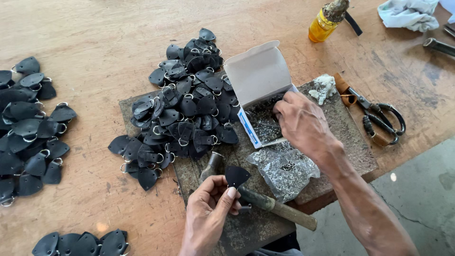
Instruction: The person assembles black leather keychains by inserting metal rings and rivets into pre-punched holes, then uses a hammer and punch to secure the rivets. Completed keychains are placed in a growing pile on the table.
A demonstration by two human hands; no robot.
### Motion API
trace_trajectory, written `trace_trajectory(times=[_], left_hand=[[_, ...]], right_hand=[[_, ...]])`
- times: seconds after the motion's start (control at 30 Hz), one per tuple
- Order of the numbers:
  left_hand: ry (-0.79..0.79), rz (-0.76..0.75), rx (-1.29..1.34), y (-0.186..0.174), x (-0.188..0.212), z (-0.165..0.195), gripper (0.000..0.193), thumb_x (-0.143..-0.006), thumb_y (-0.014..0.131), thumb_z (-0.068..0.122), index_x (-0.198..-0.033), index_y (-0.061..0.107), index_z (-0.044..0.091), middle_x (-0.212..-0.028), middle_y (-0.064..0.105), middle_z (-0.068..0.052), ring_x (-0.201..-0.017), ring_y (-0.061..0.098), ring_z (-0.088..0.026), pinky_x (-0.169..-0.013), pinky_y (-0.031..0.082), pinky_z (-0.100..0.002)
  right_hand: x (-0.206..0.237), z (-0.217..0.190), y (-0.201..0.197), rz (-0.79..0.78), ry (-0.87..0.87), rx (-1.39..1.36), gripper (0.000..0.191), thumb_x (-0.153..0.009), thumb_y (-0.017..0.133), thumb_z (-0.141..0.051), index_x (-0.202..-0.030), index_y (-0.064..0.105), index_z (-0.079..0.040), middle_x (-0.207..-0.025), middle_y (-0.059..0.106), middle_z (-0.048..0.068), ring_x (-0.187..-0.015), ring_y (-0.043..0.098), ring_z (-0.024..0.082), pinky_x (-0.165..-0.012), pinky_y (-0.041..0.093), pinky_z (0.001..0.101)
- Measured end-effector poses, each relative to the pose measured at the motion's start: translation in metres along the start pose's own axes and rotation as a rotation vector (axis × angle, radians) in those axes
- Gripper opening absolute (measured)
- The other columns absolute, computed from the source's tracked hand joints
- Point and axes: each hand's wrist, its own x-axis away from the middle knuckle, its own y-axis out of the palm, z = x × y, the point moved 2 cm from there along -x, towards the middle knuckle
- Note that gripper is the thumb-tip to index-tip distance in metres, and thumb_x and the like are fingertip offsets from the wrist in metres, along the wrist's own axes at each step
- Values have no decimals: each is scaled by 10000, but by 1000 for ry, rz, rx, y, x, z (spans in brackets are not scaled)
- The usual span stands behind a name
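Wooden table [109,42] bears black leather tabs [185,104].

Scissors [379,118], yellow bottle [324,22], rag [407,14]

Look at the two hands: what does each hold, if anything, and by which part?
The left hand pinches a small black leather piece by its lower tip. The right hand reaches into the open box; its fingertips are hidden, so cannot tell.

A single head-worn camera looks steeply down from close above the wooden desk [95,38], facing forward over its near edge.
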Motion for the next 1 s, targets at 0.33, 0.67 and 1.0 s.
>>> trace_trajectory(times=[0.33,0.67,1.0], left_hand=[[59,-18,88,-2,-4,0,202,-944,658,123,-1084,648,-23,-851,728,-103,-717,709,-138,-639,608,-281],[89,13,80,0,1,4,213,-934,680,114,-1086,658,-34,-849,744,-101,-707,720,-131,-626,611,-265],[174,-11,24,9,16,21,209,-925,695,96,-1093,699,-29,-864,772,-89,-706,742,-119,-628,628,-257]], right_hand=[[4,0,-15,139,-105,-153,89,-962,690,-87,-928,728,-14,-959,684,133,-890,655,265,-801,579,412],[73,-82,-35,183,-369,-626,53,-935,694,-108,-973,670,-81,-995,679,39,-891,686,164,-708,624,251],[86,-97,-16,152,-311,-823,150,-858,786,-51,-992,720,-59,-976,693,27,-883,719,120,-727,638,246]])
